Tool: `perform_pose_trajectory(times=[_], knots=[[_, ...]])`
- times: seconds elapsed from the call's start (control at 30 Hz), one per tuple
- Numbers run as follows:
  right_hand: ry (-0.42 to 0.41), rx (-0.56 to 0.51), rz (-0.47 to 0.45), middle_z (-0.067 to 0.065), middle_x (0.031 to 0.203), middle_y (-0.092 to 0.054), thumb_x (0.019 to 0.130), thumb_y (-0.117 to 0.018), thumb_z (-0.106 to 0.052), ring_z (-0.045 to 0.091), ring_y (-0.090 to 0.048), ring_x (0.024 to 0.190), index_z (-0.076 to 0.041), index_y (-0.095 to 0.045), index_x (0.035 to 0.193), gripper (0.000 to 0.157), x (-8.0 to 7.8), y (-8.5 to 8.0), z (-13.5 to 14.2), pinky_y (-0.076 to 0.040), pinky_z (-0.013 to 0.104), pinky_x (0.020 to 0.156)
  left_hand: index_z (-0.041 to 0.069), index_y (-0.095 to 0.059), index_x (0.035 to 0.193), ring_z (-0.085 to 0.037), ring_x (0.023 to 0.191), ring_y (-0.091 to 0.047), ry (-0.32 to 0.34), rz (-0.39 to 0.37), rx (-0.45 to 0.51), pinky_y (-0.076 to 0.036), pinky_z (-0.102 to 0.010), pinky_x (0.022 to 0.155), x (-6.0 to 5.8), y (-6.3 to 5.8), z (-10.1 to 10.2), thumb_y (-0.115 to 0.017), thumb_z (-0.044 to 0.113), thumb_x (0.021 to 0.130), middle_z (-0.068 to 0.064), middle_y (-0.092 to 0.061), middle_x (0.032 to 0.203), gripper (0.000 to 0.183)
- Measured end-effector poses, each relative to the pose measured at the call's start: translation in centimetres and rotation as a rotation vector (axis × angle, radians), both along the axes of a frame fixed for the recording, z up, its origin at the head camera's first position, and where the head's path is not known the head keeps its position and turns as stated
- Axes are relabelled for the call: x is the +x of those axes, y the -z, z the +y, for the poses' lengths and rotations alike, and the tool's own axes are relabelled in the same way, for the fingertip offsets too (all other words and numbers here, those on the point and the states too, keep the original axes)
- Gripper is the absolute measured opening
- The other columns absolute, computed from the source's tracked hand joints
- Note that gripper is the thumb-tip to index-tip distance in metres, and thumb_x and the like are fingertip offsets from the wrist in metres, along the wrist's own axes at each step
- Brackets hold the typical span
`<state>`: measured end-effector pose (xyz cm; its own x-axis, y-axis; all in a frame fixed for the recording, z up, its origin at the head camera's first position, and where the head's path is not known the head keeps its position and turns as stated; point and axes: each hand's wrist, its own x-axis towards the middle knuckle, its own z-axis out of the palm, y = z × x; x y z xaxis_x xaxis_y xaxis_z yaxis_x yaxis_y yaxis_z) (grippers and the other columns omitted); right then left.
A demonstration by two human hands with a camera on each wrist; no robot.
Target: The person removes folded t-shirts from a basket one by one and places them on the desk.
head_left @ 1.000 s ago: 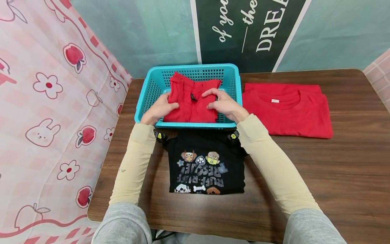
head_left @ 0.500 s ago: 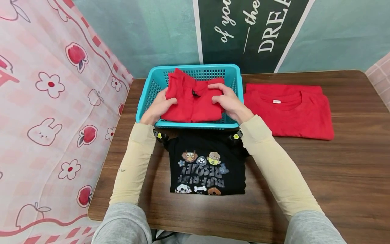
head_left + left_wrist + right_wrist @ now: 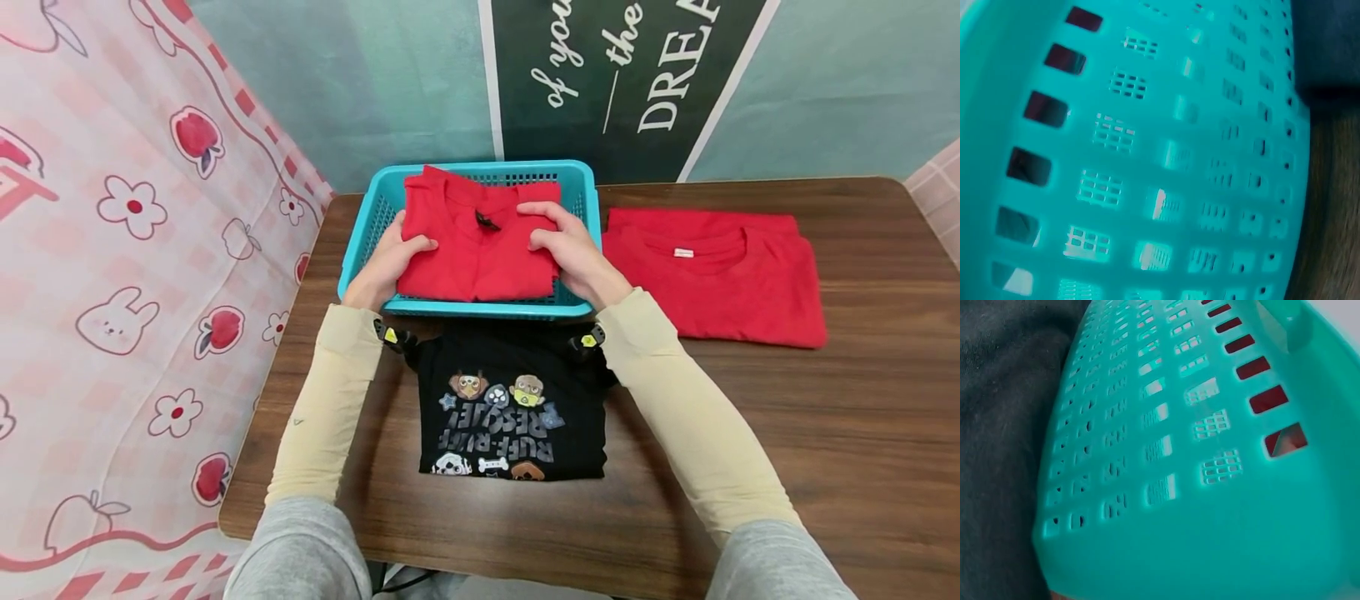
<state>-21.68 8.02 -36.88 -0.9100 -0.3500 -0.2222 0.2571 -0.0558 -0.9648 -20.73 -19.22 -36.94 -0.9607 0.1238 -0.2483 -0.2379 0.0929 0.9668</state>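
Observation:
A folded red T-shirt (image 3: 480, 258) with a black neck label lies inside the turquoise plastic basket (image 3: 487, 309). My left hand (image 3: 388, 260) grips its left side, thumb on top and the other fingers partly hidden under the cloth. At the opposite side my right hand (image 3: 573, 250) holds the right edge, thumb and index finger over the fabric. Both wrist views look at the perforated basket wall (image 3: 1147, 156), which hides the hands there; bits of red show through the holes in the right wrist view.
In front of the basket lies a folded black T-shirt (image 3: 498, 417) with a dog print. Another folded red T-shirt (image 3: 712, 283) is to the right on the wooden table (image 3: 862, 433). A patterned curtain (image 3: 142, 292) hangs at the left, a green wall cloth behind.
The red T-shirt in the basket has become flatter and wider. My right hand has shifted a little to the right with its edge, while the left hand stays near the left side.

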Motion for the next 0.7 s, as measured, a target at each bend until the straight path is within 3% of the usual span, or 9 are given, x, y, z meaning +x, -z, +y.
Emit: perform_pose_trajectory(times=[0.27,0.47,0.7], knots=[[0.026,0.002,0.038,0.002,0.141,-0.041,0.087,-0.067,-0.011,0.023,-0.044,0.125,-0.024,-0.049,0.137,0.055,0.5,-0.3,0.7,-0.055,0.028,0.081,0.026,-0.034,0.143,-0.022,0.125,-0.047,0.006,-0.035,0.149,-0.056,-0.030,0.083,0.7,-0.4,0.3,-0.067,0.018,0.089,-0.002,-0.046,0.135,0.064],[0.029,0.008,0.051,0.002,0.140,-0.042,0.089,-0.067,-0.017,0.023,-0.045,0.126,-0.025,-0.051,0.134,0.049,0.9,-0.7,1.2,-0.057,0.028,0.080,0.020,-0.040,0.137,-0.022,0.118,-0.053,0.024,-0.073,0.268,-0.057,-0.032,0.082,1.4,-0.8,0.6,-0.064,0.024,0.091,-0.003,-0.052,0.128,0.052],[0.007,-0.027,0.046,0.003,0.134,-0.046,0.090,-0.066,-0.015,0.025,-0.050,0.120,-0.024,-0.053,0.129,0.042,1.8,-1.1,2.0,-0.058,0.029,0.077,0.016,-0.043,0.131,-0.021,0.114,-0.056,0.088,-0.124,0.428,-0.057,-0.035,0.083,2.3,-1.0,0.9,-0.061,0.022,0.094,-0.004,-0.054,0.125,0.042]])
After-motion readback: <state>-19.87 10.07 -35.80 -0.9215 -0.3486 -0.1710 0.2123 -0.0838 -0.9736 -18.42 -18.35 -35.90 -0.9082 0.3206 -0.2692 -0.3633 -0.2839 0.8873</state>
